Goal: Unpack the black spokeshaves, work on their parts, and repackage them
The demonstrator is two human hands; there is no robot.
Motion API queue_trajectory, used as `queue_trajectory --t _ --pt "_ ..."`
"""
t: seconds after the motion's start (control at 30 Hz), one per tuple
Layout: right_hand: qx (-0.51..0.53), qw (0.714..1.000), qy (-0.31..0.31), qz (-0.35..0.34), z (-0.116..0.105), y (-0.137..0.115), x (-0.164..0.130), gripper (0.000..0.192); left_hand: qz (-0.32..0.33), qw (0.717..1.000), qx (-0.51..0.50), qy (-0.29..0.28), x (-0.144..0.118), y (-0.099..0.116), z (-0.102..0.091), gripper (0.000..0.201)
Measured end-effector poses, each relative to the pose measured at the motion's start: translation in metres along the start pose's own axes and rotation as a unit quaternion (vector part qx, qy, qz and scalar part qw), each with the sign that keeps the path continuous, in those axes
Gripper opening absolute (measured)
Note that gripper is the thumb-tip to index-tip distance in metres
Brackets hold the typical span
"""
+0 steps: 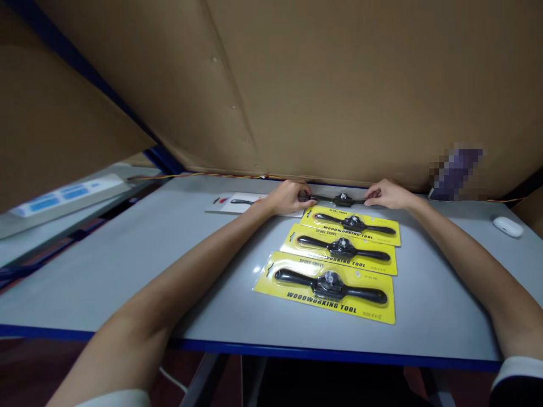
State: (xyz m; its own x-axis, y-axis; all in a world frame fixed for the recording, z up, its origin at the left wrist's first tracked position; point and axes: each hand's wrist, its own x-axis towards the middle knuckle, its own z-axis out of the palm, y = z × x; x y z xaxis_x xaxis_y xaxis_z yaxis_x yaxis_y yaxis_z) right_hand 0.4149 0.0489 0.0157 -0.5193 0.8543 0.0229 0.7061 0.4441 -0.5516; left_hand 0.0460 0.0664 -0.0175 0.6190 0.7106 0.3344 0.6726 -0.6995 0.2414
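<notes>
A black spokeshave (343, 199) out of its package is at the back of the table, between my two hands. My left hand (292, 196) is closed on its left handle, and my right hand (387, 195) pinches the right handle end. Just in front lie three yellow blister packs in a column: the far pack (382, 221), the middle pack (292, 244) and the near pack (271, 285). Each holds a black spokeshave under clear plastic. A white card (227, 203) with a black handle pictured or lying on it sits left of my left hand, partly hidden by my forearm.
A white earbud case (508, 226) lies at the right. Behind it a dark, partly pixelated device (456, 175) leans near the cardboard wall (322, 85). At the left is a white power strip (72, 193), with a thin yellow-red cable (203, 174) along the back edge.
</notes>
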Motion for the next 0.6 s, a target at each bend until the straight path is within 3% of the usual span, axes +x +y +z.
queue_trajectory --t 0.27,0.6 --pt "0.027 0.999 0.018 0.002 0.004 0.001 -0.002 0.03 0.035 0.999 -0.035 0.007 0.001 0.008 0.004 0.05" --pt "0.075 0.997 0.027 0.002 0.008 0.011 -0.001 0.037 0.001 0.999 -0.031 -0.031 -0.002 0.011 0.0 0.06"
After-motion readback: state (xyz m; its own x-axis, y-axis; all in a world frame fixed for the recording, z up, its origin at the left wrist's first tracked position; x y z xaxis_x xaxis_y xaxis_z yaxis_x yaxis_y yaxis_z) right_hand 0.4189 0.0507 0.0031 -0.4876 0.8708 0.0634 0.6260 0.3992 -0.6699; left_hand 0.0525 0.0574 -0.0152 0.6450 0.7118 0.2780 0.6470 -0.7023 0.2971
